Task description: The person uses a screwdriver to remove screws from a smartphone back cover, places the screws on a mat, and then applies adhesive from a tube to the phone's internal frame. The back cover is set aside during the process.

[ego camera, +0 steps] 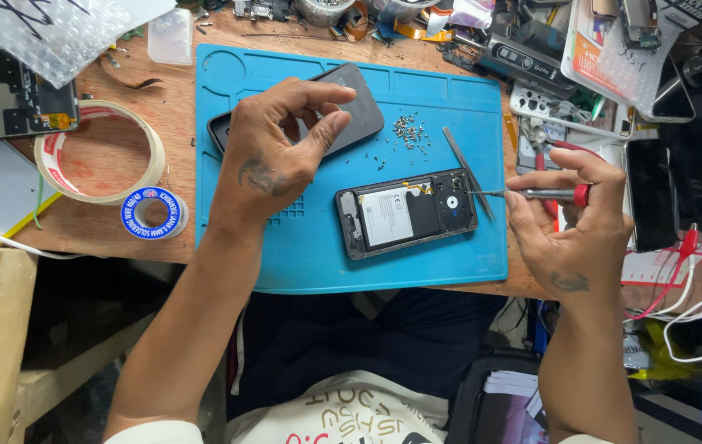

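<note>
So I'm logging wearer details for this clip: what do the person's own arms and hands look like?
Both forearms are bare. The left hand has a dark tattoo on its back; the right hand has a small dark one near the wrist. No rings, watch or gloves show. White sleeve edges appear at the bottom.

The scene is viewed from a single head-worn camera, aimed steeply down and forward at close range; the blue mat (310, 263) is centred, with the workbench (178, 148) extending far, left and right.

Opened phone (407, 213) on mat (310, 263) (screws (408, 131) behind).
</note>
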